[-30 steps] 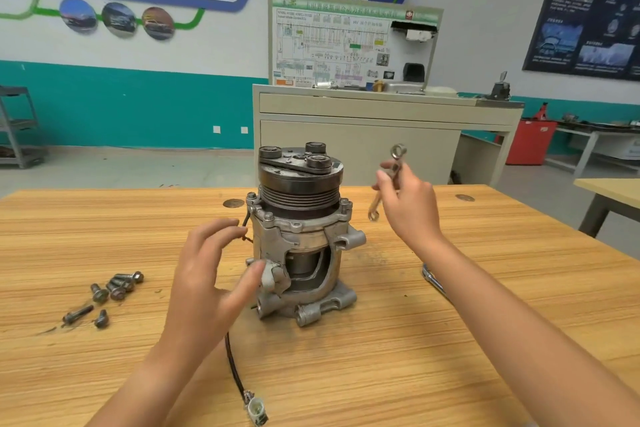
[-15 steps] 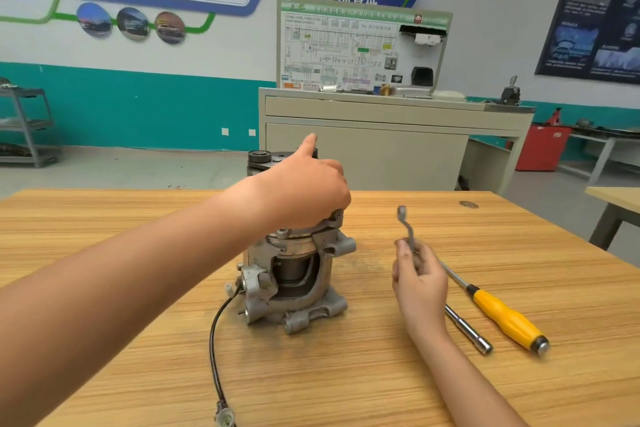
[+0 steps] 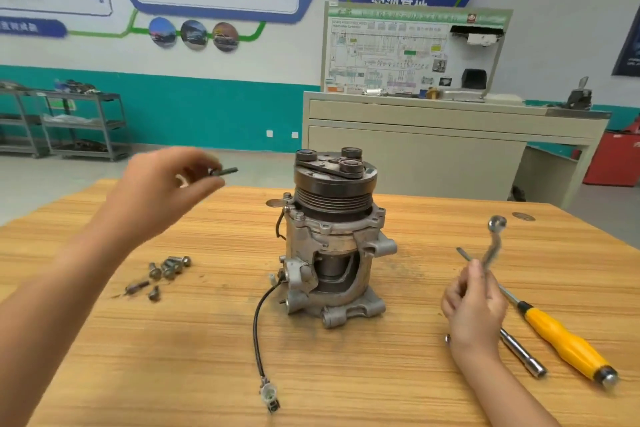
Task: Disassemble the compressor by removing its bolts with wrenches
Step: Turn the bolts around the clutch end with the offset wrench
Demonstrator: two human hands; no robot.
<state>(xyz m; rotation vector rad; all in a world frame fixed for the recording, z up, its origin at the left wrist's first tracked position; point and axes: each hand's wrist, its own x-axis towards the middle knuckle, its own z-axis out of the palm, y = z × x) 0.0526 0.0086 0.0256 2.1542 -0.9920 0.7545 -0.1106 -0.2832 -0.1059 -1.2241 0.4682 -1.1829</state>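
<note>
Steel bolt (image 3: 224, 170) now pinched in left hand (image 3: 162, 191), off compressor (image 3: 332, 239); wrench (image 3: 493, 248) gripped in right hand (image 3: 474, 305); loose bolts (image 3: 166, 269) below left grip, screwdriver (image 3: 568, 343) beside right.

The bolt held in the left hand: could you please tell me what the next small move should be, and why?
Probably lower the left hand and set the bolt down with the loose bolts on the table: it is pinched in the air, free of the compressor, and the others lie gathered there.

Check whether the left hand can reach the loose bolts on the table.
Probably yes: the left hand, pinching a bolt, hovers near the loose bolts; nothing lies between, and the compressor stands aside.
</note>
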